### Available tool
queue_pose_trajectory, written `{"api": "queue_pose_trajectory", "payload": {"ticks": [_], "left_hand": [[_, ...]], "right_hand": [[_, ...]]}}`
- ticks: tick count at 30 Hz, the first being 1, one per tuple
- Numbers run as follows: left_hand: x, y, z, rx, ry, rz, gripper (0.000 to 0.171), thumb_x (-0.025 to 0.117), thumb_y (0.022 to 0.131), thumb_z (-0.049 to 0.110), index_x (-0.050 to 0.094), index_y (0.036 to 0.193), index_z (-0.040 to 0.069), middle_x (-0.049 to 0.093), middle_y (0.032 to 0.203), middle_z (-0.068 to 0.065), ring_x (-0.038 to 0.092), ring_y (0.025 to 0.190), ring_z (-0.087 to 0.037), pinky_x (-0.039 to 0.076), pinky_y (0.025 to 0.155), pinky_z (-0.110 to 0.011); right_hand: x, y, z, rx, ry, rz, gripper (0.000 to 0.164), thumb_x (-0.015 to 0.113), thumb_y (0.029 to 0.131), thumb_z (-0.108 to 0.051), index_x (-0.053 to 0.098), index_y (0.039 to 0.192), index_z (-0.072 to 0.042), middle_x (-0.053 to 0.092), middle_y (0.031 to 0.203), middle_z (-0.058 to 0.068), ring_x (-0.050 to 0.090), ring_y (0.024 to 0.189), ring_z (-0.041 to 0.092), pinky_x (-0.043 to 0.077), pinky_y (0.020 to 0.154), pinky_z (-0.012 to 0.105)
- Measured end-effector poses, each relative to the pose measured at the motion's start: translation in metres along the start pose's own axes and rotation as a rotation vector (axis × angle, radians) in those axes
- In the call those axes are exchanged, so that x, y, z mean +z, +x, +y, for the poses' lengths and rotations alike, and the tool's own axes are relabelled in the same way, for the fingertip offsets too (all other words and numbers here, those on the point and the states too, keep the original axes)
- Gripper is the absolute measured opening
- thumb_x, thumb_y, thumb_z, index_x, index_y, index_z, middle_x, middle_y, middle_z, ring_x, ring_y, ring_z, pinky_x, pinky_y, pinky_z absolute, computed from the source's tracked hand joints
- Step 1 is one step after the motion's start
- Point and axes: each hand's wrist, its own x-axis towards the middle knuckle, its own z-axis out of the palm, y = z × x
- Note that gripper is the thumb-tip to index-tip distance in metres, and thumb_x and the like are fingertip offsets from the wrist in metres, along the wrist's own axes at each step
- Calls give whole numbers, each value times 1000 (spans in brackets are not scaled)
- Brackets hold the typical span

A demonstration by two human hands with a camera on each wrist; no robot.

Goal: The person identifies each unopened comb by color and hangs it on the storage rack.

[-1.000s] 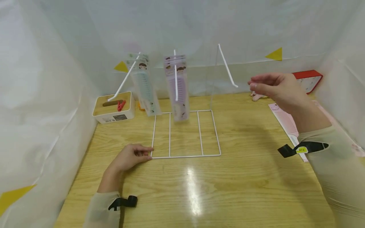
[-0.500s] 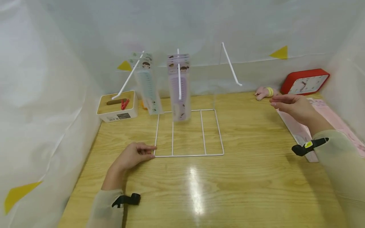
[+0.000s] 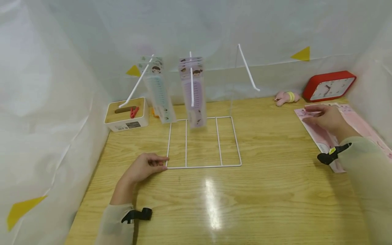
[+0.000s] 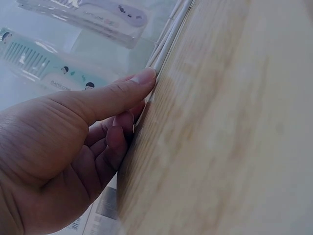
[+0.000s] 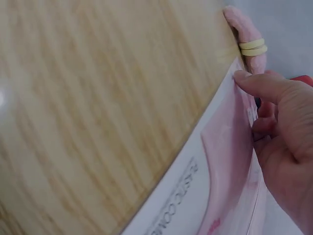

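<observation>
At the front left corner of a white wire display rack (image 3: 203,167), my left hand (image 3: 141,169) pinches the wire between thumb and fingers; the left wrist view shows this thumb (image 4: 122,95) on the wire. My right hand (image 3: 329,119) is over the hole end of a pink packaged comb (image 3: 318,136) lying flat at the right. Its thumb and forefinger are spread over the package. In the right wrist view the thumb (image 5: 261,85) touches the package's end. Purple packaged combs (image 3: 193,92) hang on the middle hook, green packaged combs (image 3: 157,92) on the left hook.
The right hook (image 3: 248,69) is bare. A second pink package (image 3: 364,126) lies further right. Behind are a red clock (image 3: 330,86) and a pink plush item (image 3: 287,98) with yellow bands. A wooden-lidded box (image 3: 127,114) with a red clip (image 3: 134,112) stands left.
My right hand has come away from beside the right hook, moving right and down to the pink packaged comb. The left hand keeps its hold on the rack; the view has shifted slightly.
</observation>
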Motion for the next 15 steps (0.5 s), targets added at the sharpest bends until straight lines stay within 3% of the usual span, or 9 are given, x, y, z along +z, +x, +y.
{"api": "queue_pose_trajectory", "payload": {"ticks": [2,5,9,12,15], "left_hand": [[0,1,0,-5,0,3,31,79,87,21,76,117,13,70,87,-2,56,72,-11,48,64,-24],[1,1,0,4,6,0,31,79,87,21,76,117,12,69,87,-2,57,72,-11,48,64,-24],[1,0,1,0,15,-7,31,78,87,20,76,117,13,69,88,-1,57,72,-11,48,64,-24],[2,0,0,-1,14,-8,30,78,88,19,76,117,13,69,88,-2,57,72,-11,48,64,-24],[2,0,0,3,8,-5,30,78,88,19,76,117,13,69,88,-2,57,72,-11,49,64,-24]], "right_hand": [[1,-2,2,22,-13,17,71,77,86,-46,54,141,-7,64,119,2,52,92,12,42,68,22],[1,-3,3,63,15,-21,83,75,87,-50,43,151,-7,46,143,30,47,115,34,43,87,35],[1,-2,3,90,45,-90,95,74,86,-51,29,157,-7,29,155,34,31,136,51,29,107,63],[1,1,2,86,18,-125,98,75,86,-52,26,158,-7,29,156,32,25,140,54,22,110,67],[0,4,-3,101,-29,-155,104,75,84,-53,22,158,-2,32,153,34,27,138,54,23,110,67]]}}
